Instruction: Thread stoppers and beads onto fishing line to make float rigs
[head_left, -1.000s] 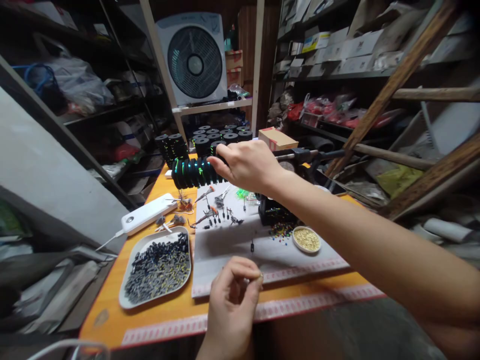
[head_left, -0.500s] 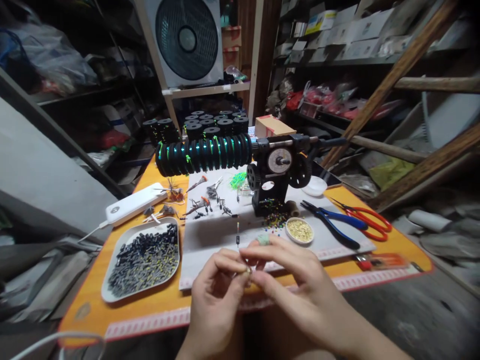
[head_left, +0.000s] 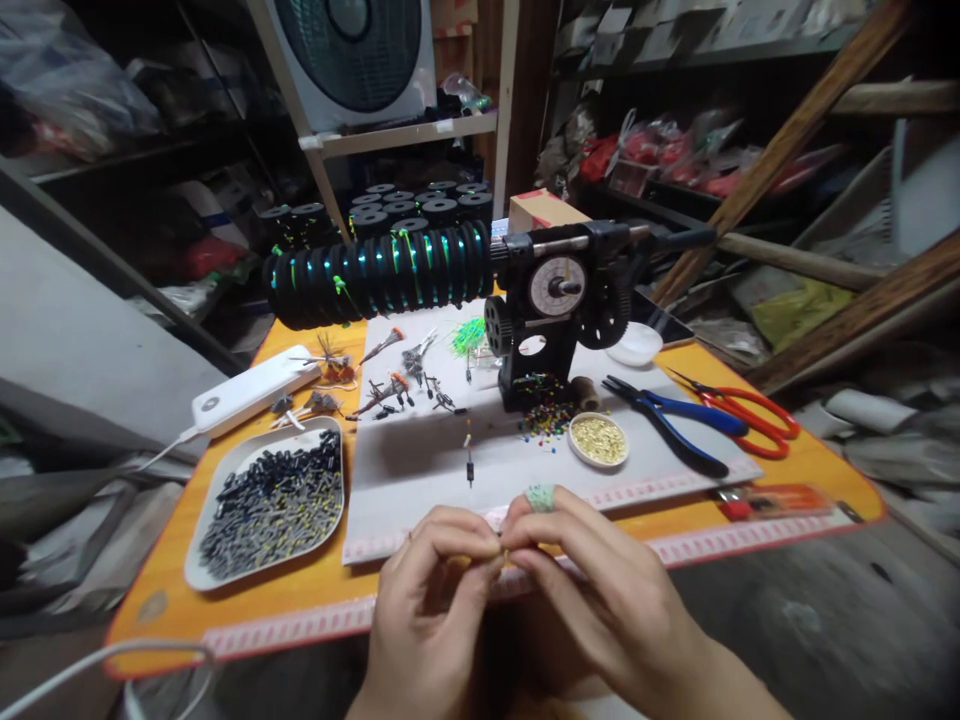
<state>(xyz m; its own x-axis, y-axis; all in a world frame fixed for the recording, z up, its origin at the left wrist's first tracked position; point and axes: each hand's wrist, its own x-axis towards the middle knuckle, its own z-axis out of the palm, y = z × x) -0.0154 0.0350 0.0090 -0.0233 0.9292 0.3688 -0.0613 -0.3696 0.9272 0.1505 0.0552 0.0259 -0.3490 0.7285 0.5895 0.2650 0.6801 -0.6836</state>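
At the table's front edge, my left hand (head_left: 442, 580) pinches thumb and index finger together on something tiny. My right hand (head_left: 592, 565) meets it fingertip to fingertip, also pinching; a green wrap (head_left: 540, 497) circles one of its fingers. What they hold is too small to name. Beyond the fingertips, a small black cylindrical part with a thin stem (head_left: 470, 470) lies on the white board (head_left: 409, 470). A white dish of tiny gold pieces (head_left: 598, 441) stands past my right hand, with loose coloured beads (head_left: 546, 415) beside it. To the left is a tray of small black and grey parts (head_left: 271, 510).
A black hand-cranked winder (head_left: 551, 300) carries a roll of black discs (head_left: 382, 272) over the board. Blue-handled pliers (head_left: 675, 425) and red-handled scissors (head_left: 750, 415) lie at the right. A white power bank (head_left: 255, 390) with a cable sits at the left, near small feathery bundles (head_left: 322, 402).
The camera view has tilted down slightly, so the table items appear higher. My hands stay together at the front edge, and the small shiny piece between their fingertips is now mostly hidden.
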